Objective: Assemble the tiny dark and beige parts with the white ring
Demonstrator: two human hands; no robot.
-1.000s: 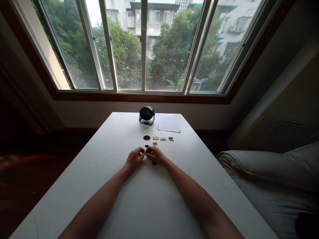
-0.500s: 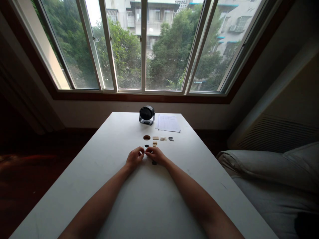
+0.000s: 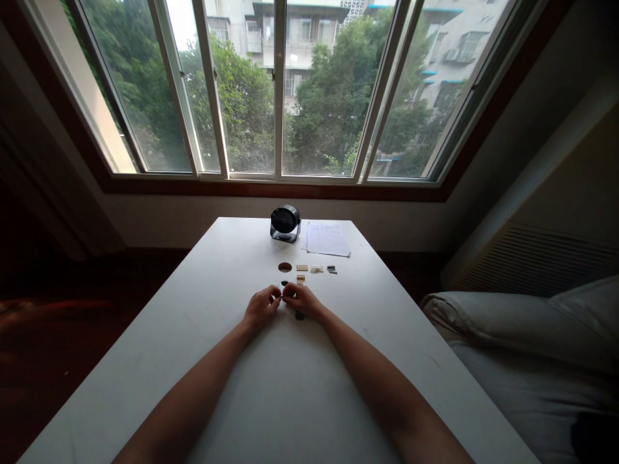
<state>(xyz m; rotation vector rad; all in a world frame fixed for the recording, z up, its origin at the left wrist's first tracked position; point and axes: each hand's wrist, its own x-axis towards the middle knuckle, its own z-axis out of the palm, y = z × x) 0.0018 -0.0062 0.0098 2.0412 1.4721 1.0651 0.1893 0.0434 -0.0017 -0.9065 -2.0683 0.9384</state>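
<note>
On the white table, near its middle: both hands meet, fingertips almost touching.
Left hand: fingers curled in, thumb and forefinger pinched on a tiny piece that is too small to make out.
Right hand: fingers bent, tips closed on the same tiny piece from the other side; the wrist rests on the table.
Tiny piece: held between the two hands, just above the table top, in front of the row of bricks.
Dark part: lies on the table, just under the right hand's edge.
Small dark part: on the table just beyond the fingertips.
Tan brick: just beyond the right hand, apart from it.
Row further back: brown disc, tan plate, pale plate, dark bricks, side by side, none touching.
Far end of table: black fan with a sheet of paper just to its right.
Table: white, bare between the forearms.
Beyond: window with trees and buildings outside.
Right edge: grey cushion beside the table.
</note>
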